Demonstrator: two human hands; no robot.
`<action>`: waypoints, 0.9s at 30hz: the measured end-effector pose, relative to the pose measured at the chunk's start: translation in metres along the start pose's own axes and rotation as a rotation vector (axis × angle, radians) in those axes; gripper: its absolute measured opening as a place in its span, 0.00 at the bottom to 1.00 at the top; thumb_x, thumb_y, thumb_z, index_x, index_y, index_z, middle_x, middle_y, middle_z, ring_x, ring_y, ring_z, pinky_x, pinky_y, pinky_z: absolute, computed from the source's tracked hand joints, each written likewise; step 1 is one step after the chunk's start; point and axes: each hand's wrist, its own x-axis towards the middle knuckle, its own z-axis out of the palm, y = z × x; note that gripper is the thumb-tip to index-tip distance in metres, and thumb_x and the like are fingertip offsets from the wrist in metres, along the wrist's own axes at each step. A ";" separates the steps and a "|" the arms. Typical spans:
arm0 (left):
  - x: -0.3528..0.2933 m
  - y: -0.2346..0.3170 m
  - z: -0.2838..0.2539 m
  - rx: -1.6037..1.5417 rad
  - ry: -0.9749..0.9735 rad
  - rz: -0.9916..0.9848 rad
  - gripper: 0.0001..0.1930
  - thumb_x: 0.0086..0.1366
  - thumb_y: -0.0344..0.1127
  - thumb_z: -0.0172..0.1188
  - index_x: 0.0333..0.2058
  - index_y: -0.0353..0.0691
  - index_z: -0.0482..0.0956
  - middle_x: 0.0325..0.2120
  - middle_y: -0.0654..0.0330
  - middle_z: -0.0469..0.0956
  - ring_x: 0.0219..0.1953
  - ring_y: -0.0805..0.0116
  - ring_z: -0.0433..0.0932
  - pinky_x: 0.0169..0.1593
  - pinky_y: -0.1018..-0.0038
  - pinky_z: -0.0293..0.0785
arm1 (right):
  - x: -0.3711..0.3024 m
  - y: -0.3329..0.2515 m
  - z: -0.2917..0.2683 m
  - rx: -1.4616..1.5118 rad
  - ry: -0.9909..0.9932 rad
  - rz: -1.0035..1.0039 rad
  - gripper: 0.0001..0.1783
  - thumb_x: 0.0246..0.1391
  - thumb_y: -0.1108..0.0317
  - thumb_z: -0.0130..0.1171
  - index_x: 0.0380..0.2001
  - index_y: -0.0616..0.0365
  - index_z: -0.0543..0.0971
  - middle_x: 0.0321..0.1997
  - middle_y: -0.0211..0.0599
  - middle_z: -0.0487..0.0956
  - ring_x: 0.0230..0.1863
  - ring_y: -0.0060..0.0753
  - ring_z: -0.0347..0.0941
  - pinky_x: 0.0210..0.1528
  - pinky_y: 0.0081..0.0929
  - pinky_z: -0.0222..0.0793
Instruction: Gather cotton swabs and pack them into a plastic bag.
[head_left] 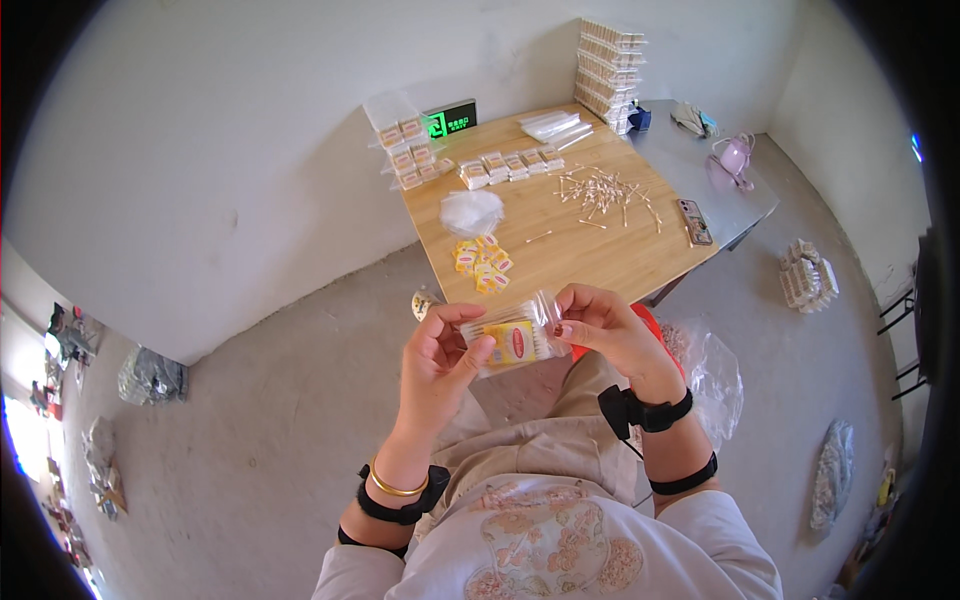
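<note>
Between my hands, in front of the table's near edge, is a clear plastic bag of cotton swabs (512, 342) with a yellow card showing inside. My left hand (440, 350) grips the bag's left side, thumb across its front. At the bag's right end, my right hand (607, 330) pinches the clear plastic edge between thumb and fingers. On the table, several loose yellow cards (482, 263) lie in a pile near the front left, just below a stack of clear empty bags (471, 213). Loose cotton swabs (605, 193) are heaped at the right.
The wooden table (560, 258) also bears a row of packed swab bags (510, 166), plastic sleeves (555, 128), a phone (694, 222) and a tall stack of packs (608, 75). A red stool (648, 322) stands below its edge. More packs (808, 277) sit on the floor at right.
</note>
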 end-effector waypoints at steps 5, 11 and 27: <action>-0.005 -0.001 0.002 0.280 -0.052 -0.068 0.18 0.63 0.29 0.67 0.51 0.37 0.75 0.41 0.64 0.77 0.42 0.77 0.76 0.47 0.78 0.74 | 0.001 0.004 0.002 -0.229 0.120 0.072 0.08 0.60 0.69 0.64 0.39 0.61 0.78 0.38 0.27 0.80 0.40 0.18 0.75 0.44 0.21 0.73; -0.004 -0.004 0.007 0.454 -0.174 0.101 0.11 0.60 0.26 0.68 0.40 0.35 0.79 0.35 0.61 0.81 0.39 0.71 0.79 0.47 0.72 0.74 | 0.005 0.005 0.030 -0.746 0.021 -0.135 0.05 0.52 0.75 0.65 0.33 0.63 0.79 0.34 0.38 0.80 0.36 0.31 0.77 0.39 0.28 0.72; -0.001 -0.015 -0.001 0.562 -0.022 0.005 0.05 0.60 0.27 0.67 0.31 0.33 0.80 0.31 0.59 0.84 0.32 0.72 0.80 0.40 0.75 0.75 | 0.005 0.023 0.008 -0.810 0.120 -0.090 0.05 0.54 0.73 0.64 0.34 0.59 0.80 0.36 0.33 0.79 0.40 0.29 0.75 0.39 0.24 0.67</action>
